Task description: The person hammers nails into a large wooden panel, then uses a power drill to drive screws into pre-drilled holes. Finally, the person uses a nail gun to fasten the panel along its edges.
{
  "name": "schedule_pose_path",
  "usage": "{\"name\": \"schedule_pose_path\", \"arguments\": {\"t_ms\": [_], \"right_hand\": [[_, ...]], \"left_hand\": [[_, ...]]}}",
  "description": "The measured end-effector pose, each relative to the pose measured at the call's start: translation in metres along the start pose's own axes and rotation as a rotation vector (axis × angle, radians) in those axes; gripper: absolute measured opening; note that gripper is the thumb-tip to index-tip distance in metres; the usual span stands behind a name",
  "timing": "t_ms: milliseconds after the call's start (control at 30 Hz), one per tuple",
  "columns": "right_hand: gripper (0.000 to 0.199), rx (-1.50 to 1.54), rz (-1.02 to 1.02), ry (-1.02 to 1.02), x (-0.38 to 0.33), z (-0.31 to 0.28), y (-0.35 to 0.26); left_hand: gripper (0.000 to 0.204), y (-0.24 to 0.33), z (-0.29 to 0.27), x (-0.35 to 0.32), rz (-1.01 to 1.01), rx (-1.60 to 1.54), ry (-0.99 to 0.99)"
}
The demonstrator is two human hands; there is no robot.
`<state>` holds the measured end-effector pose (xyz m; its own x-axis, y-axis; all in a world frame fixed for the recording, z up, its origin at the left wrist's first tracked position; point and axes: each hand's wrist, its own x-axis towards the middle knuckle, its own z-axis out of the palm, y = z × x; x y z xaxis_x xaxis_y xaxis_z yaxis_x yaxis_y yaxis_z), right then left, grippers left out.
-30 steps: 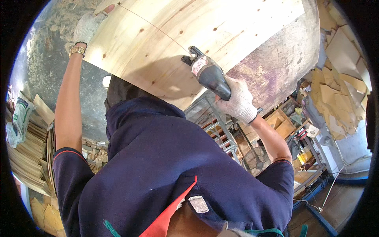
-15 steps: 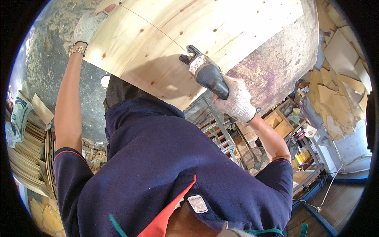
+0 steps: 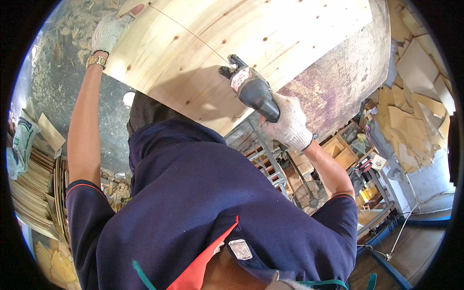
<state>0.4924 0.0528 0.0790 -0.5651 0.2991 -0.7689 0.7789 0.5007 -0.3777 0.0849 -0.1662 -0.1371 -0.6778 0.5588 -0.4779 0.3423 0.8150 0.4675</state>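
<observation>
A large pale plywood panel (image 3: 280,34) with a thin drawn line across it fills the top of the view. My left hand (image 3: 110,30), in a white knit glove with a gold watch at the wrist, grips the panel's left edge. My right hand (image 3: 290,124), also gloved, is closed round the dark handle of a power tool (image 3: 251,87). The tool's front end touches the panel at the lower end of the line. My navy shirt fills the lower middle of the view.
Stacks of thin wood strips (image 3: 29,193) stand at the left. Plywood offcuts (image 3: 411,111) are piled at the right. Below the panel are a grey stained board (image 3: 343,82), a metal stand (image 3: 266,154), a round fan (image 3: 309,193), wooden boxes (image 3: 343,150) and a blue floor frame (image 3: 386,232).
The power tool and my right hand have edged slightly left along the drawn line. My left hand has kept its grip on the panel's edge.
</observation>
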Motion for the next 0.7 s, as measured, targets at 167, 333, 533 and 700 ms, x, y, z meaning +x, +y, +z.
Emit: {"name": "schedule_pose_path", "arguments": {"t_ms": [167, 333, 533, 700], "right_hand": [[0.036, -0.015, -0.013, 0.007, 0.002, -0.001, -0.004], [0.036, -0.035, 0.029, -0.001, 0.003, -0.001, -0.008], [0.036, -0.031, 0.037, 0.006, 0.005, -0.001, -0.011], [0.025, -0.013, -0.026, 0.064, 0.006, 0.001, -0.013]], "left_hand": [[0.09, -0.002, 0.0, 0.002, -0.04, -0.026, -0.06], [0.092, 0.0, 0.001, 0.002, -0.083, -0.012, -0.006], [0.093, -0.001, 0.006, -0.002, -0.051, -0.045, 0.12], [0.092, -0.004, 0.007, -0.003, -0.007, 0.003, 0.124]]}}
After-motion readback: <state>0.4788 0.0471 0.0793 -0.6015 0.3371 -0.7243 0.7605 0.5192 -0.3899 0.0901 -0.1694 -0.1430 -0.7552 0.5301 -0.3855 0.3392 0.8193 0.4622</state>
